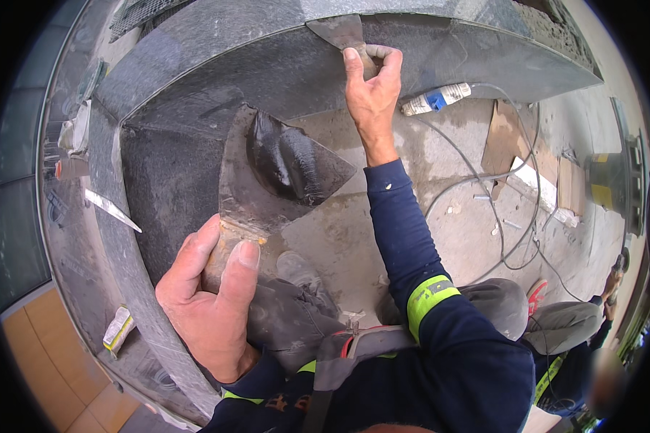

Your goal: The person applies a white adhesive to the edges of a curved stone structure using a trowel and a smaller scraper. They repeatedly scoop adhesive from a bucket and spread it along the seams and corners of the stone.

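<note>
My left hand is closed on the handle of a wide putty knife. A mound of glossy black paste lies on that blade. Higher up, my right hand grips a smaller putty knife, whose blade meets the upper edge of a dark grey stone panel. From this view I cannot tell how firmly the blade presses on the edge. Part of each handle is hidden by my fingers.
A white cylindrical connector with blue tape and its grey cable lie on the floor at right. Beyond are cardboard and a dark bucket. A pointed blade rests on the left stone ledge. A co-worker crouches at lower right.
</note>
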Demonstrator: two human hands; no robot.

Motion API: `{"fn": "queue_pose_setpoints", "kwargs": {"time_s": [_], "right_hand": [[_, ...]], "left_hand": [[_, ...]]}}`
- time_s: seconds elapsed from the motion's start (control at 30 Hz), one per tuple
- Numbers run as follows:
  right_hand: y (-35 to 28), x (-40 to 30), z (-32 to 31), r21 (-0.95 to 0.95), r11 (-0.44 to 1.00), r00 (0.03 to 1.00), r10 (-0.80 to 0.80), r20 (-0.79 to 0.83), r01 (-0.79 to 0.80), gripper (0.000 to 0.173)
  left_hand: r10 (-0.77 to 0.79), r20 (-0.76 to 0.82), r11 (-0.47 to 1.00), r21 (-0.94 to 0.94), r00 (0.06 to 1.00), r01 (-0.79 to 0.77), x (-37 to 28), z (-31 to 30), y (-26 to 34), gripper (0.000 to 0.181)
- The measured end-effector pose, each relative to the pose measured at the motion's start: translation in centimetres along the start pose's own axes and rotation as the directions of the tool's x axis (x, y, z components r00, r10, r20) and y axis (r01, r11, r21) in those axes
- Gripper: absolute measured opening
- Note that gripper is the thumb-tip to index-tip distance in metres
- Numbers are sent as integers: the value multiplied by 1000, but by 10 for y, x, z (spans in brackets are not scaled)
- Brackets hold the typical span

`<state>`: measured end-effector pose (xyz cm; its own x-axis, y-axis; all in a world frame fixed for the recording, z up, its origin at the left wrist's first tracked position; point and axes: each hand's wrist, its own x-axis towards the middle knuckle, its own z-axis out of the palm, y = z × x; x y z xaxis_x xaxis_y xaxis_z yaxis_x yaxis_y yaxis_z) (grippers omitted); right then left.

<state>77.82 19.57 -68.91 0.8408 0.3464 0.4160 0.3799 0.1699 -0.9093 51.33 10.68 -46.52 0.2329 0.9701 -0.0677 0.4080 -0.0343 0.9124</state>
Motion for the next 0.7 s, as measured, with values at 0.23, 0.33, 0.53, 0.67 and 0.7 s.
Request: {"fn": "queue_pose_setpoints", "kwargs": {"time_s": [0.23, 0.33, 0.53, 0.67, 0.7], "right_hand": [[7, -2, -6, -27, 998, 998, 51, 31, -50, 40], [10, -8, -12, -109, 992, 997, 71, 28, -67, 36], [-35, -26, -69, -191, 960, 951, 241, 197, -204, 32], [-88, -24, -78, -179, 984, 886, 93, 455, -11, 27], [-97, -23, -76, -204, 979, 864, 84, 496, 21, 27]], "left_hand": [[51, 71, 997, 49, 996, -55, 42, -17, -24, 41], [65, 57, 996, 58, 996, -68, 64, -7, -40, 39], [165, -57, 959, 241, 985, -147, 98, 10, -66, 37], [258, -131, 888, 423, 957, -182, 111, 19, -71, 38], [285, -131, 865, 463, 949, -196, 111, 21, -71, 39]]}}
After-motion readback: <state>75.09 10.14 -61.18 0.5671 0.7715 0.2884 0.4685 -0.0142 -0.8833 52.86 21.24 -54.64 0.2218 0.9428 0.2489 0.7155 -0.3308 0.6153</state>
